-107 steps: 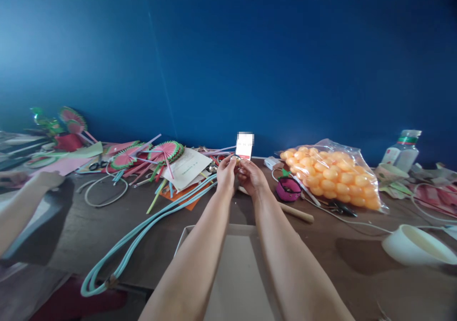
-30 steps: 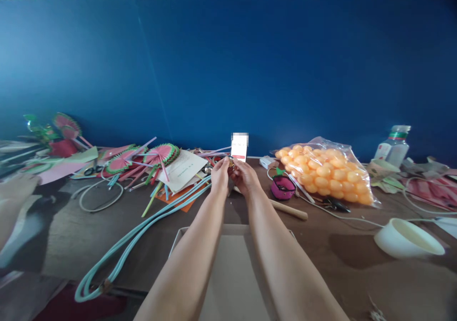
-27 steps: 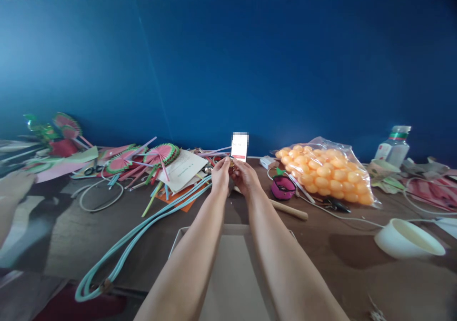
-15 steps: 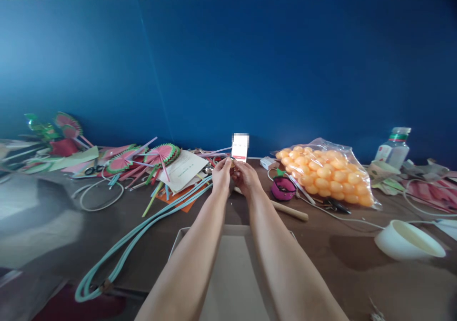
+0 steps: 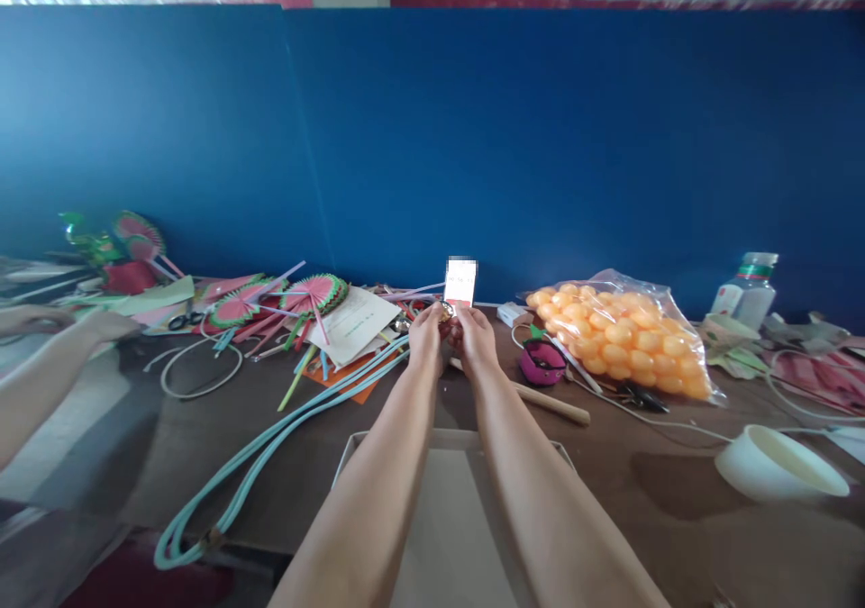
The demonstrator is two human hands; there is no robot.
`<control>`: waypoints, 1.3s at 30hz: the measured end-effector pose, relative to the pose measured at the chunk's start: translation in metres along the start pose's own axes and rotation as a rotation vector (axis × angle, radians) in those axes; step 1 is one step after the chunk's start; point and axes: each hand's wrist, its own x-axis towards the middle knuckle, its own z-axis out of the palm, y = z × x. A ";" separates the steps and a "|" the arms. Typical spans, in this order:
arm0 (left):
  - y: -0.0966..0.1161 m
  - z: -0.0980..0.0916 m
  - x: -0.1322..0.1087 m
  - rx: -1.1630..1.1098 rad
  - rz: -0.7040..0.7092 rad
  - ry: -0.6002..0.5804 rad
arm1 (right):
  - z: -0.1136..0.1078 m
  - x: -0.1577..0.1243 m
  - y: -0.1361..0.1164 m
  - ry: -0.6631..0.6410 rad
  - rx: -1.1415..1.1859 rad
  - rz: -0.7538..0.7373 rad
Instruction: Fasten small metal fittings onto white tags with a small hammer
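Observation:
My left hand [image 5: 424,331] and my right hand [image 5: 473,331] are together over the table, both arms stretched forward. Their fingers are closed around a small shiny gold-coloured piece [image 5: 447,309] with something dark red below it, too small to name. Right behind the hands stands a lit phone [image 5: 460,280], propped up. Under my forearms lies an open shallow box [image 5: 446,500]. A wooden stick [image 5: 552,404] lies beside my right wrist, near a small magenta pouch [image 5: 542,363].
A clear bag of orange balls [image 5: 622,333], a white bowl [image 5: 780,464] and a bottle [image 5: 745,291] are on the right. Light-blue tubing [image 5: 270,437], paper fans [image 5: 314,294] and papers [image 5: 355,324] lie on the left. Another person's arms [image 5: 50,369] reach in at far left.
Another person's arms have come into view at far left. My hands stay together at the same spot, fingers slightly shifted, and a gold-coloured piece shows more plainly. The view has shifted slightly.

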 end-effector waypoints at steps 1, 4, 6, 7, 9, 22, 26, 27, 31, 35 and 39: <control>0.000 0.000 0.000 -0.012 -0.028 0.016 | 0.000 0.000 0.000 0.040 -0.011 -0.041; 0.001 0.001 0.000 -0.079 -0.101 0.021 | 0.004 0.000 -0.005 0.146 -0.034 -0.137; 0.001 0.001 0.000 -0.106 -0.122 0.019 | 0.010 0.000 -0.016 0.172 -0.056 -0.189; 0.001 0.002 0.000 -0.104 -0.133 0.027 | 0.014 0.001 -0.024 0.167 -0.072 -0.212; 0.002 0.002 0.000 -0.080 -0.174 0.068 | 0.023 0.002 -0.045 0.152 -0.135 -0.270; -0.002 0.000 0.003 0.000 -0.226 0.117 | -0.060 -0.029 -0.050 -0.131 -1.471 -0.182; -0.003 -0.002 0.003 0.050 -0.208 0.135 | -0.074 -0.032 -0.037 -0.273 -1.685 -0.073; -0.003 -0.002 0.004 0.058 -0.210 0.146 | -0.077 -0.032 -0.035 -0.302 -1.710 -0.037; -0.005 -0.004 0.008 0.082 -0.205 0.173 | -0.089 -0.028 -0.029 -0.357 -1.718 0.083; -0.006 -0.005 0.008 0.087 -0.191 0.192 | -0.093 -0.029 -0.023 -0.368 -1.756 0.004; -0.004 -0.005 0.007 0.098 -0.168 0.241 | -0.090 -0.032 -0.022 -0.353 -1.758 -0.099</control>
